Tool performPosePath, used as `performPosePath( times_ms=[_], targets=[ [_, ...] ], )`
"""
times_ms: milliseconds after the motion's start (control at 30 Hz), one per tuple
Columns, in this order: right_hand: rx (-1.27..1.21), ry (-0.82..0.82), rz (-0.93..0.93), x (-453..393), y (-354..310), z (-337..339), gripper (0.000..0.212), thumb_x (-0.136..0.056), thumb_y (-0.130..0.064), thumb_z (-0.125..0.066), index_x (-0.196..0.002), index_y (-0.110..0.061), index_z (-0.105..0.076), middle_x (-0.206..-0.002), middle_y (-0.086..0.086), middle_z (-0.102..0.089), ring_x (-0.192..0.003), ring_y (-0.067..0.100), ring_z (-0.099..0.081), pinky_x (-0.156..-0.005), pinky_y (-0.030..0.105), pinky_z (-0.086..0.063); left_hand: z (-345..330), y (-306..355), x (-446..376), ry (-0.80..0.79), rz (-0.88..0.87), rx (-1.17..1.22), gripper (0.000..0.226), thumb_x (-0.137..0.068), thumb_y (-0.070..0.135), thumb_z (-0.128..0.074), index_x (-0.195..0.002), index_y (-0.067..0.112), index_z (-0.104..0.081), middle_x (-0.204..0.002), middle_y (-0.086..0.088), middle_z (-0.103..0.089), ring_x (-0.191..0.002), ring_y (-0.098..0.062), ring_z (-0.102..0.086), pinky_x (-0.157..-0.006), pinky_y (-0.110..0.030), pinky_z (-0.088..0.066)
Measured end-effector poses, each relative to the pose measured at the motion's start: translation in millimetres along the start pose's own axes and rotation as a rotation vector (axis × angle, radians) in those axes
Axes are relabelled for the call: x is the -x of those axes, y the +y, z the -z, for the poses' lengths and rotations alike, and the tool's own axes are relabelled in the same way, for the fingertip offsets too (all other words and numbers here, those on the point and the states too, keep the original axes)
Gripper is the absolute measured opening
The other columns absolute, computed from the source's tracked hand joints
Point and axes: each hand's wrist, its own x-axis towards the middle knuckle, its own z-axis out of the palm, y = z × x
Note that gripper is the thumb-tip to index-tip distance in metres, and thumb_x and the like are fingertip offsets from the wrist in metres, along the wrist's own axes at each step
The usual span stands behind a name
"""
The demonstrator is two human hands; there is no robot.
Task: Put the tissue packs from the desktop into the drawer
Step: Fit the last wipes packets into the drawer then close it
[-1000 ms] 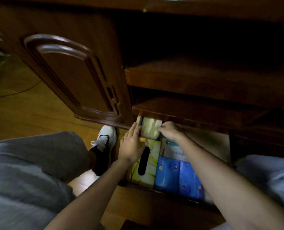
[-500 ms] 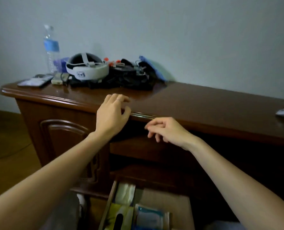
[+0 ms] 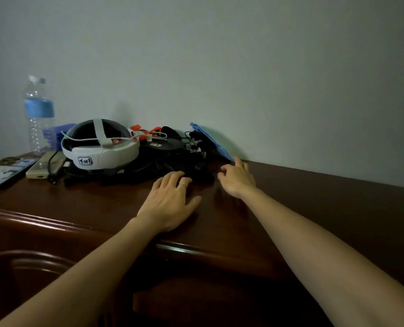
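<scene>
My left hand lies palm down on the dark wooden desktop, fingers spread, holding nothing. My right hand hovers just above the desktop further back, fingers loosely curled, its index finger touching the lower corner of a flat blue item that leans against the wall. Whether that blue item is a tissue pack I cannot tell. The drawer is out of view below the frame.
A white and black headset sits in a heap of black cables at the back left. A water bottle, a beige remote and a flat packet stand further left. The wall is close behind.
The view rose from the open drawer to the desktop. Both hands left the tissue pack in the drawer, lifted past the desk edge and now reach onto the top, the right toward the blue item.
</scene>
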Motion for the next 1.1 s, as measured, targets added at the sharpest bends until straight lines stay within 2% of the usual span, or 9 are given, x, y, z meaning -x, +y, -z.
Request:
performPosePath(
  times_ms=[100, 200, 367, 533, 700, 833, 933, 1000, 1100],
  targets=[
    [0.030, -0.031, -0.051, -56, -2, -19, 0.046, -0.105, -0.034, -0.040, -0.151, -0.031, -0.045, -0.172, 0.000, 0.004, -0.156, 0.032, -0.001, -0.119, 0.056, -0.023, -4, -2, -2, -0.051, 0.040, 0.027, 0.080, -0.093, 0.071, -0.029, -0.155, 0.020, -0.025, -0.164, -0.006, -0.017, -0.152, -0.022, -0.008, -0.122, -0.043, -0.005],
    [0.066, -0.087, -0.091, -96, -7, -38, 0.045, -0.105, -0.030, -0.041, -0.150, -0.030, -0.045, -0.171, -0.001, 0.008, -0.154, 0.035, -0.004, -0.118, 0.054, -0.023, -3, -1, -2, -0.090, 0.040, 0.021, 0.082, -0.094, 0.070, -0.026, -0.157, 0.018, -0.017, -0.167, -0.007, -0.008, -0.153, -0.019, 0.003, -0.124, -0.044, 0.001],
    [0.150, 0.006, -0.124, -116, -7, -53, 0.050, -0.100, -0.029, -0.049, -0.148, -0.016, -0.044, -0.158, 0.007, -0.033, -0.141, 0.037, -0.030, -0.111, 0.049, -0.030, -3, 1, 0, -0.106, 0.043, 0.018, 0.085, -0.092, 0.070, -0.028, -0.158, 0.016, -0.017, -0.167, -0.006, -0.006, -0.153, -0.018, 0.005, -0.124, -0.045, 0.001],
    [-0.130, 0.403, -0.145, -68, -1, -18, 0.036, -0.098, -0.020, -0.058, -0.133, -0.010, -0.057, -0.135, 0.011, -0.052, -0.119, 0.033, -0.057, -0.093, 0.042, -0.047, 1, 5, 1, -0.010, 0.027, 0.016, 0.083, -0.092, 0.066, -0.035, -0.156, 0.015, -0.023, -0.165, -0.009, -0.017, -0.153, -0.021, -0.005, -0.124, -0.045, -0.006],
    [-0.468, 0.723, -0.069, 41, 4, 42, 0.027, -0.088, -0.021, -0.066, -0.115, -0.020, -0.063, -0.117, 0.003, -0.065, -0.106, 0.024, -0.063, -0.081, 0.030, -0.042, 14, 17, 13, 0.213, -0.049, 0.053, 0.079, -0.091, 0.058, -0.045, -0.154, 0.013, -0.028, -0.159, -0.011, -0.031, -0.148, -0.025, -0.024, -0.120, -0.041, -0.018],
    [-0.622, 0.673, 0.054, 139, 5, 70, 0.023, -0.084, -0.020, -0.062, -0.106, -0.024, -0.056, -0.102, -0.001, -0.066, -0.088, 0.019, -0.062, -0.073, 0.025, -0.041, 37, 35, 37, 0.417, 0.007, 0.522, 0.092, -0.084, 0.064, -0.059, -0.154, 0.016, -0.025, -0.159, -0.008, -0.034, -0.145, -0.021, -0.032, -0.119, -0.039, -0.026],
    [-0.787, 0.542, 0.105, 204, 6, 78, 0.017, -0.082, -0.020, -0.055, -0.098, -0.027, -0.058, -0.089, -0.008, -0.065, -0.072, 0.006, -0.061, -0.065, 0.021, -0.043, 45, 62, 81, 0.309, 0.217, 1.196, 0.102, -0.070, 0.062, -0.081, -0.150, 0.024, -0.030, -0.144, 0.002, -0.054, -0.128, -0.015, -0.056, -0.107, -0.042, -0.046],
    [-0.886, 0.468, 0.078, 239, 10, 77, 0.017, -0.082, -0.015, -0.056, -0.094, -0.026, -0.062, -0.086, -0.009, -0.066, -0.069, 0.001, -0.059, -0.067, 0.024, -0.047, 39, 75, 115, 0.181, 0.235, 1.374, 0.076, -0.070, 0.048, -0.088, -0.131, 0.018, -0.054, -0.117, 0.001, -0.072, -0.103, -0.016, -0.071, -0.089, -0.041, -0.059],
    [-0.780, 0.396, 0.059, 289, 27, 58, 0.020, -0.082, -0.021, -0.058, -0.098, -0.032, -0.063, -0.092, -0.014, -0.068, -0.076, 0.002, -0.062, -0.071, 0.030, -0.053, 20, 86, 171, 0.054, 0.243, 1.405, 0.032, -0.080, 0.034, -0.084, -0.101, 0.012, -0.074, -0.096, -0.005, -0.078, -0.090, -0.025, -0.075, -0.074, -0.039, -0.063]
  ],
)
